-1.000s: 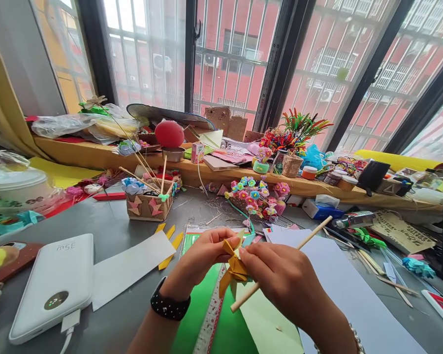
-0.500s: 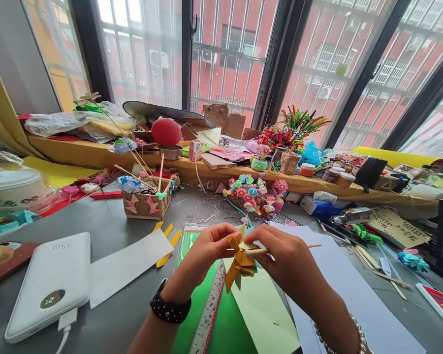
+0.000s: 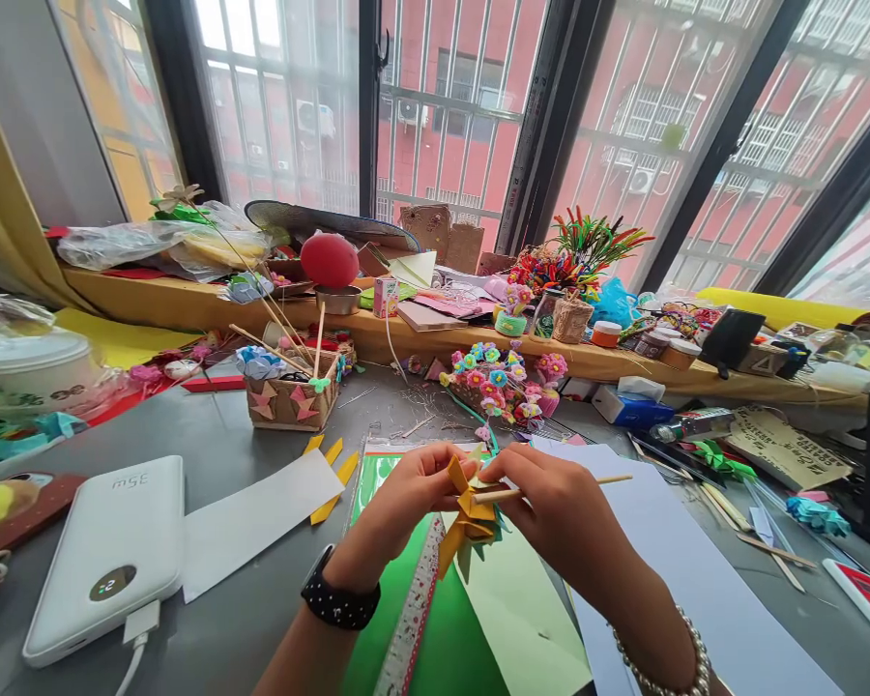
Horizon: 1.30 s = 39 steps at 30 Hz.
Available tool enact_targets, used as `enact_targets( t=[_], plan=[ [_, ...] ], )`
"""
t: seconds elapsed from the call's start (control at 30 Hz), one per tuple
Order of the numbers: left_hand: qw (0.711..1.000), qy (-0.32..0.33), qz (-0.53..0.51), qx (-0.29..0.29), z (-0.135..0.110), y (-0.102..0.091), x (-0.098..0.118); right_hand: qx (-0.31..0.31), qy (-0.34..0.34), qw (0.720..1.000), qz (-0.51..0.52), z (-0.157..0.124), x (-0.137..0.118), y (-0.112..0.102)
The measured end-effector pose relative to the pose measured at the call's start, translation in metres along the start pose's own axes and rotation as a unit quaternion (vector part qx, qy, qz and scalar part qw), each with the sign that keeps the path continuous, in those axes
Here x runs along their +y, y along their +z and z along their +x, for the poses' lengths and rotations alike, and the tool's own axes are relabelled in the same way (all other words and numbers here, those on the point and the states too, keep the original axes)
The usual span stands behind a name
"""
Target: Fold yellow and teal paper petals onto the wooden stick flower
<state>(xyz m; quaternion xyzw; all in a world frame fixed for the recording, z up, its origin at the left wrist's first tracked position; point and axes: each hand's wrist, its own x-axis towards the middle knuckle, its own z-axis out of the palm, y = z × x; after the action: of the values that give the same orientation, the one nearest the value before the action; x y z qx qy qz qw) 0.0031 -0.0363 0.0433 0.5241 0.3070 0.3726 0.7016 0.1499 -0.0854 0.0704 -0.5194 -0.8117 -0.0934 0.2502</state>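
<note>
Between my hands is a folded paper flower with orange-yellow points and some pale green and teal ones. My left hand is closed on its upper left side, thumb and fingers pinching the paper. My right hand is closed round a thin wooden stick, whose blunt end lies at the flower's front and whose other end sticks out right past the knuckles. The right fingertips also touch the flower's top. Below lie a green folder, a patterned ruler and a pale green paper sheet.
A white power bank with a cable lies left, beside a white paper strip and yellow paper pieces. Behind stand a cardboard box with sticks and a bunch of small flowers. White paper lies right.
The flower has turned slightly in my fingers, and the stick's near end has moved a little left across its front. Both hands keep their grip. The whole view has shifted slightly.
</note>
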Motion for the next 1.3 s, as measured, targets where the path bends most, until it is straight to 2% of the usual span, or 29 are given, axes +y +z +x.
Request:
enact_targets(
  t=[0.13, 0.3, 0.43, 0.53, 0.67, 0.73, 0.8, 0.87, 0.93, 1.03, 1.13, 1.23, 1.3],
  plan=[
    [1.0, -0.002, -0.009, -0.01, 0.0, 0.001, -0.001, 0.006, -0.017, 1.0, -0.016, 0.001, -0.002, 0.001],
    [1.0, 0.016, -0.017, 0.006, -0.003, -0.001, 0.003, 0.077, -0.088, 0.992, -0.043, -0.002, -0.008, -0.001],
    [0.997, 0.062, -0.025, 0.037, -0.008, -0.003, 0.008, 0.112, -0.156, 0.981, -0.025, -0.005, -0.009, -0.004],
    [0.992, 0.105, -0.033, 0.058, -0.01, -0.001, 0.01, 0.136, -0.182, 0.974, -0.021, -0.006, -0.004, -0.004],
    [0.982, 0.161, -0.007, 0.097, -0.009, 0.003, 0.009, 0.132, -0.15, 0.978, 0.064, -0.002, 0.004, -0.004],
    [0.977, 0.186, 0.007, 0.102, -0.007, 0.002, 0.007, 0.139, -0.091, 0.979, 0.117, 0.0, 0.005, -0.005],
    [0.969, 0.218, 0.024, 0.111, -0.005, 0.0, 0.005, 0.164, 0.022, 0.976, 0.144, 0.002, 0.003, -0.009],
    [0.954, 0.266, 0.054, 0.124, -0.004, -0.002, 0.003, 0.185, 0.112, 0.963, 0.162, 0.003, 0.001, -0.012],
    [0.93, 0.322, 0.108, 0.138, -0.004, -0.003, 0.001, 0.175, 0.151, 0.954, 0.191, 0.003, -0.001, -0.014],
    [0.873, 0.401, 0.216, 0.174, -0.006, -0.002, 0.001, 0.109, 0.171, 0.947, 0.25, 0.004, -0.003, -0.013],
    [0.808, 0.456, 0.303, 0.218, -0.008, 0.0, 0.0, 0.052, 0.196, 0.925, 0.32, 0.005, -0.002, -0.009],
    [0.773, 0.474, 0.35, 0.235, -0.01, 0.002, -0.001, 0.025, 0.218, 0.891, 0.398, 0.006, -0.001, -0.006],
    [0.759, 0.476, 0.38, 0.231, -0.01, 0.002, -0.002, 0.032, 0.222, 0.875, 0.43, 0.007, -0.001, -0.004]
  ],
)
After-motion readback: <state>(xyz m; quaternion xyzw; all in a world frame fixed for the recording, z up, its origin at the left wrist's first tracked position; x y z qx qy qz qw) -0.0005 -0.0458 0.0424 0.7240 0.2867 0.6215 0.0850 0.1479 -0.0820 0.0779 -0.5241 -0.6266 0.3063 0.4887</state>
